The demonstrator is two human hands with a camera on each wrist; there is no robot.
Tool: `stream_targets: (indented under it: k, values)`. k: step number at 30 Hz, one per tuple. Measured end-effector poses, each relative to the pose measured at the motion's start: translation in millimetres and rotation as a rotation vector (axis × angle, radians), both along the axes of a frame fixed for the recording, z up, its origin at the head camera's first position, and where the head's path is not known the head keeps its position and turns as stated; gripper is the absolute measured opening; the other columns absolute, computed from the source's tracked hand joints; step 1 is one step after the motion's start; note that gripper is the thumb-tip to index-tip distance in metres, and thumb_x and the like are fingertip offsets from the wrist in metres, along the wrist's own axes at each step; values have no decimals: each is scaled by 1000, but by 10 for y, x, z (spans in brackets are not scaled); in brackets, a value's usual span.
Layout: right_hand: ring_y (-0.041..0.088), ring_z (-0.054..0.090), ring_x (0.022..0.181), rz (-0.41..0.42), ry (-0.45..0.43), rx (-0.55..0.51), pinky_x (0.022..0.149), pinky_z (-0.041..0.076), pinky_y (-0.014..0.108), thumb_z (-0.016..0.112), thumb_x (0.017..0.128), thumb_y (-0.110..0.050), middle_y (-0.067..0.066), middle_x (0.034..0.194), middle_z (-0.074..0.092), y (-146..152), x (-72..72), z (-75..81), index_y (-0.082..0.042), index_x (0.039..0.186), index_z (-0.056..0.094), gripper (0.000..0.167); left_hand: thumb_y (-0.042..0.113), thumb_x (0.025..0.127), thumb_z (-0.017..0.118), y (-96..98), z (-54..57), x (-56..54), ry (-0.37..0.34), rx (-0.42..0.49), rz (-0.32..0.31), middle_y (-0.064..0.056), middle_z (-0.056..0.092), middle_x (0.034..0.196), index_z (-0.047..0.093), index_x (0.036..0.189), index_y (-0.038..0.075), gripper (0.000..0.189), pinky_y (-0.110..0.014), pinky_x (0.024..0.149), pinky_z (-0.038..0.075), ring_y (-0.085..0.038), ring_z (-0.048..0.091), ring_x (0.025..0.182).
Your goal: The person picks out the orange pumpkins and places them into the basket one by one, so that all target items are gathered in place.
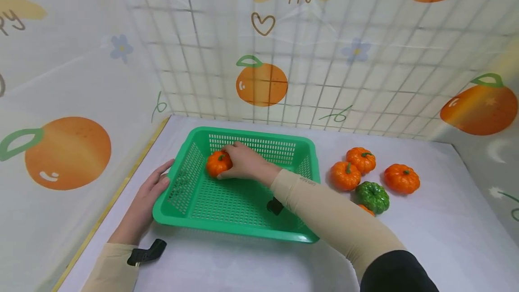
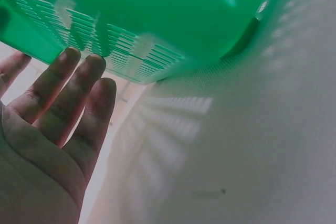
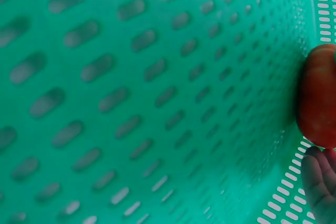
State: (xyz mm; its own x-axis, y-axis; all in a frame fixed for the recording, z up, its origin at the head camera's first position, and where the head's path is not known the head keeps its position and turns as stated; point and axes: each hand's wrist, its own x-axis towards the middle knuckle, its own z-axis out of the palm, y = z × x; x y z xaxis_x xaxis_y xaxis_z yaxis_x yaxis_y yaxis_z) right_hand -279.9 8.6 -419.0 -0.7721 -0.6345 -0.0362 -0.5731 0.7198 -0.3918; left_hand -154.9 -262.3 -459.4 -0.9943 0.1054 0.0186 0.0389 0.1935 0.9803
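The right hand curled thumb and fingers round a small orange pumpkin inside the green perforated basket, towards its left end. The left hand, fingers extended, lay at the left rim without gripping. A loose hold on glossy skin might have let the pumpkin roll; a sleeved forearm catching the rim might have shifted the basket along the bench.

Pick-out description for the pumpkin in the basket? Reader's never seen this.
Start at the green basket. Inside, toward its left end, the right hand holds an orange pumpkin. It's the only one showing inside; other pumpkins lie on the table, to the right.
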Motion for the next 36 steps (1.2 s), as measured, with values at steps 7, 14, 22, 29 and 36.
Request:
stream_targets:
  k: [7, 14, 22, 29, 36]
  values:
    - [14, 52, 100, -3, 9, 15, 83, 48, 29, 79, 78, -56, 6, 123, 53, 17, 13, -3, -15, 141, 52, 80, 40, 107, 40, 4, 1, -13, 7, 16, 4, -13, 42, 147, 29, 156, 31, 51, -25, 88, 49, -18, 54, 118]
    - [17, 51, 110, 10, -1, 29, 91, 47, 31, 80, 75, -57, 4, 129, 55, 35, -16, 2, -17, 144, 50, 85, 39, 107, 39, 17, 18, 10, 9, 20, -5, -14, 41, 147, 29, 156, 31, 51, -26, 87, 51, -21, 57, 113]
    - [19, 50, 118, 10, 16, 21, 96, 44, 33, 80, 76, -56, 4, 135, 55, 63, -63, 22, -16, 146, 49, 87, 40, 107, 39, 25, 45, 10, 10, 17, -9, -14, 40, 148, 28, 156, 31, 51, -25, 87, 50, -21, 57, 113]
    - [23, 46, 128, 2, -6, -8, 103, 40, 36, 78, 76, -60, 2, 140, 53, 109, -93, 100, -16, 147, 48, 89, 40, 107, 38, 17, 40, -6, 10, 1, 5, -12, 42, 146, 28, 156, 32, 51, -27, 84, 52, -21, 59, 110]
    - [19, 54, 115, -4, -52, -135, 90, 48, 34, 76, 77, -61, 7, 132, 57, 218, -66, 281, -16, 149, 45, 90, 40, 107, 38, 8, 13, -7, 14, -10, 9, -14, 41, 148, 28, 156, 31, 51, -26, 86, 51, -20, 57, 114]
